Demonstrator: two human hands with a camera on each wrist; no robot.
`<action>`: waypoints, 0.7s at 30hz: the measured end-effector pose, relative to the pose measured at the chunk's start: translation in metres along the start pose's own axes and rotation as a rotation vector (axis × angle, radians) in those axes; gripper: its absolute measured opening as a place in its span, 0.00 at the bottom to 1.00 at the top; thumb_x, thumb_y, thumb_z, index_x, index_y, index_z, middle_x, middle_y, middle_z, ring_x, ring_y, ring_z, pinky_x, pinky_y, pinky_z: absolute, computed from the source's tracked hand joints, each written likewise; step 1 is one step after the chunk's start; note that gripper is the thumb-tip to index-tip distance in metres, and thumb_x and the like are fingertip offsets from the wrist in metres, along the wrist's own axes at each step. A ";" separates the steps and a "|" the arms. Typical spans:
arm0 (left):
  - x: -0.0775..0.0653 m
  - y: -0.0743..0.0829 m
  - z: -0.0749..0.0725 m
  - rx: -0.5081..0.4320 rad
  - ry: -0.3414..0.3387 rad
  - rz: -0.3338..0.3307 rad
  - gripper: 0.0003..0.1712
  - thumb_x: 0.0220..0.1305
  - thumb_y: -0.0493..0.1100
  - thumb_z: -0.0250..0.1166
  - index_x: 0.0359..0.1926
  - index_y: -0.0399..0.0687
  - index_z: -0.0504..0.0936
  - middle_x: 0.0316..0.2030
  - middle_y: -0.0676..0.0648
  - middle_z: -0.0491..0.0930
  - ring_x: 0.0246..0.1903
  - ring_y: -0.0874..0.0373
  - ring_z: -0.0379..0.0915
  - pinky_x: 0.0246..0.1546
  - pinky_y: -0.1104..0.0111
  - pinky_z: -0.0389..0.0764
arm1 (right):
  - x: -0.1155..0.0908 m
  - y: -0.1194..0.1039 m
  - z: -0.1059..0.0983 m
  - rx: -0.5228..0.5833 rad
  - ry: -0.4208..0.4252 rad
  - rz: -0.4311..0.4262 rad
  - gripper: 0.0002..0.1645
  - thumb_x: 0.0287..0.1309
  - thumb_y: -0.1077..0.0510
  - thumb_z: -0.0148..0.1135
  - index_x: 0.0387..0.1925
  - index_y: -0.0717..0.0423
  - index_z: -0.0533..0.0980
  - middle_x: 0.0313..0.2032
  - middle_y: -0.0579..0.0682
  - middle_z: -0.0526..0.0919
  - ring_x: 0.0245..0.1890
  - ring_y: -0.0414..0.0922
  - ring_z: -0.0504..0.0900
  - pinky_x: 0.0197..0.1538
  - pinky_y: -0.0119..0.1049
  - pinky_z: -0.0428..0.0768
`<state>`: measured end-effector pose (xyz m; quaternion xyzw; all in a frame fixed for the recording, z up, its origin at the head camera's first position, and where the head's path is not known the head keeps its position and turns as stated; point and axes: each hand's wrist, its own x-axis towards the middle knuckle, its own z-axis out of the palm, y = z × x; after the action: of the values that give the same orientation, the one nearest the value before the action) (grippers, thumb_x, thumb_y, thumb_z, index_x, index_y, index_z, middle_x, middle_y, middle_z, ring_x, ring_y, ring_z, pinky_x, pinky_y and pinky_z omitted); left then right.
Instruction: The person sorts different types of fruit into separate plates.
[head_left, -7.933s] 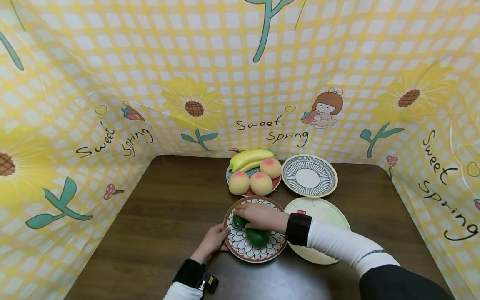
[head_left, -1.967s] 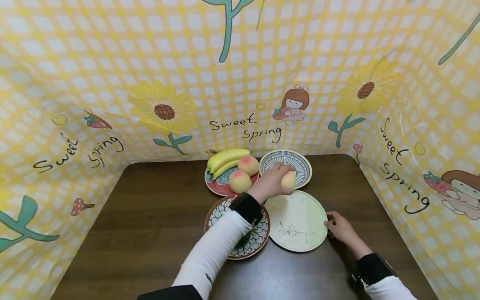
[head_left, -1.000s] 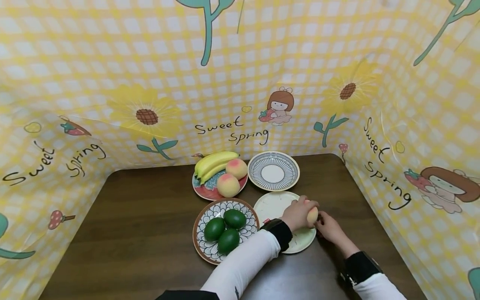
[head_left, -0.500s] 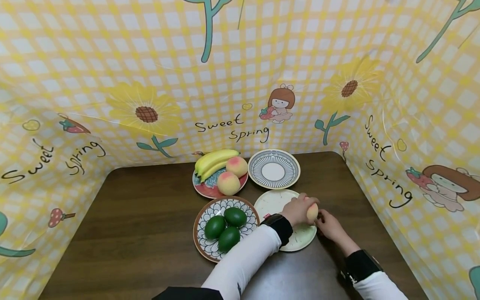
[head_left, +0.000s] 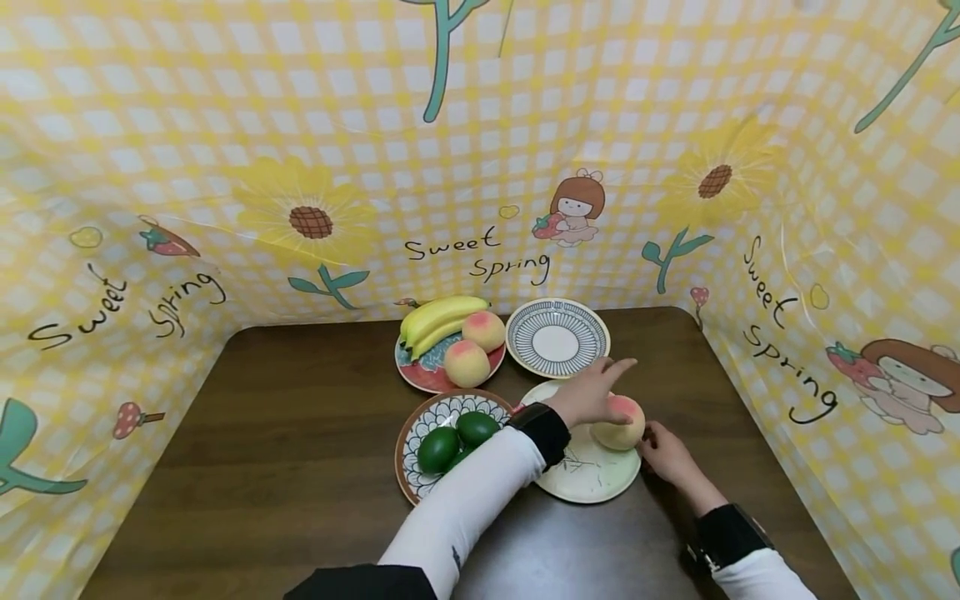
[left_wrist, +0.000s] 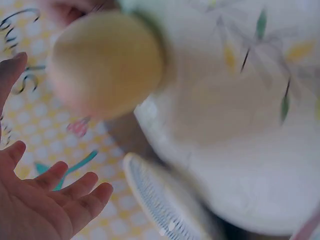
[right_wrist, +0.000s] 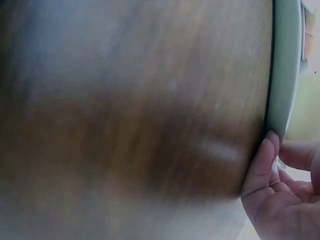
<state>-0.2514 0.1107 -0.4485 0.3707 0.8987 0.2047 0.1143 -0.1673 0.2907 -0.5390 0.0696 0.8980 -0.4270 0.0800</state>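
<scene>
A peach (head_left: 621,432) sits on the right part of a pale green plate (head_left: 588,485). My left hand (head_left: 587,395) is just behind and left of it, fingers spread and holding nothing. In the left wrist view the peach (left_wrist: 107,65) appears large, apart from the extended fingers of my left hand (left_wrist: 45,205). My right hand (head_left: 671,457) pinches the pale plate's right rim; in the right wrist view, the thumb and fingers of my right hand (right_wrist: 287,197) are at the plate edge (right_wrist: 285,75).
Left of the pale plate, a brown-rimmed patterned plate (head_left: 405,454) bears smooth dark green oval fruits (head_left: 438,450), partly hidden by my left sleeve. Behind it, a red-and-blue plate (head_left: 420,377) carries bananas (head_left: 442,321) and two peaches (head_left: 467,363). A blue-striped plate (head_left: 557,340) stands at the back.
Earlier the left hand lifted a peach from the fruit plate and carried it to the pale plate. Since half a second ago it has let go and drawn back leftward. The right hand stays at the rim.
</scene>
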 end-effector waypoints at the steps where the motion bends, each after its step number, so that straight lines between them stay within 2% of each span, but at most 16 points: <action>1: -0.002 -0.003 -0.007 -0.013 0.002 0.002 0.53 0.60 0.56 0.75 0.80 0.60 0.56 0.74 0.40 0.66 0.71 0.46 0.68 0.64 0.61 0.79 | -0.001 0.000 0.001 -0.003 0.001 0.006 0.21 0.69 0.66 0.50 0.57 0.78 0.67 0.31 0.60 0.77 0.23 0.44 0.77 0.28 0.37 0.79; 6: -0.017 -0.034 -0.045 -0.049 0.051 -0.054 0.50 0.61 0.55 0.74 0.79 0.55 0.61 0.75 0.40 0.65 0.74 0.45 0.64 0.72 0.56 0.72 | -0.003 0.000 0.002 -0.013 0.002 0.019 0.22 0.69 0.66 0.49 0.59 0.79 0.67 0.33 0.64 0.78 0.24 0.45 0.77 0.29 0.37 0.79; 10: -0.037 -0.079 -0.074 -0.062 0.112 -0.106 0.47 0.61 0.52 0.74 0.76 0.46 0.65 0.73 0.37 0.67 0.74 0.43 0.62 0.75 0.54 0.67 | -0.003 -0.001 0.001 -0.016 0.006 0.023 0.22 0.70 0.66 0.50 0.59 0.79 0.66 0.35 0.65 0.78 0.25 0.46 0.78 0.29 0.38 0.80; 13: -0.057 -0.116 -0.092 -0.075 0.135 -0.163 0.47 0.62 0.52 0.73 0.76 0.43 0.65 0.75 0.35 0.65 0.76 0.40 0.59 0.77 0.51 0.64 | -0.003 -0.002 0.001 -0.018 0.001 0.026 0.23 0.70 0.66 0.50 0.60 0.79 0.66 0.35 0.65 0.79 0.26 0.46 0.78 0.29 0.38 0.80; 15: -0.071 -0.138 -0.100 -0.111 0.142 -0.211 0.47 0.63 0.54 0.72 0.77 0.43 0.63 0.76 0.34 0.63 0.76 0.39 0.57 0.77 0.49 0.63 | -0.003 -0.002 0.000 -0.017 0.003 0.027 0.23 0.71 0.66 0.50 0.60 0.79 0.66 0.35 0.64 0.79 0.26 0.45 0.77 0.29 0.38 0.80; 18: -0.089 -0.165 -0.105 -0.191 0.158 -0.276 0.48 0.64 0.55 0.71 0.78 0.44 0.62 0.76 0.34 0.61 0.76 0.38 0.57 0.75 0.47 0.64 | -0.003 -0.001 -0.001 -0.015 -0.003 0.024 0.23 0.71 0.66 0.50 0.60 0.79 0.66 0.34 0.64 0.78 0.25 0.45 0.77 0.29 0.37 0.80; 19: -0.093 -0.172 -0.104 -0.213 0.163 -0.281 0.47 0.64 0.54 0.71 0.78 0.44 0.62 0.76 0.34 0.61 0.76 0.37 0.56 0.75 0.46 0.64 | -0.003 0.000 -0.002 -0.017 -0.006 0.022 0.23 0.71 0.66 0.49 0.60 0.79 0.66 0.35 0.64 0.78 0.26 0.45 0.77 0.29 0.37 0.80; 21: -0.094 -0.181 -0.105 -0.229 0.179 -0.243 0.46 0.65 0.54 0.71 0.77 0.41 0.63 0.75 0.33 0.62 0.76 0.37 0.56 0.75 0.45 0.63 | 0.000 -0.002 -0.008 -0.016 0.013 0.009 0.23 0.71 0.66 0.49 0.61 0.80 0.66 0.36 0.66 0.78 0.27 0.46 0.78 0.30 0.38 0.80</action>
<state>-0.3354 -0.1028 -0.4318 0.2244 0.9143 0.3224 0.0989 -0.1680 0.2954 -0.5324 0.0755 0.9016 -0.4191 0.0767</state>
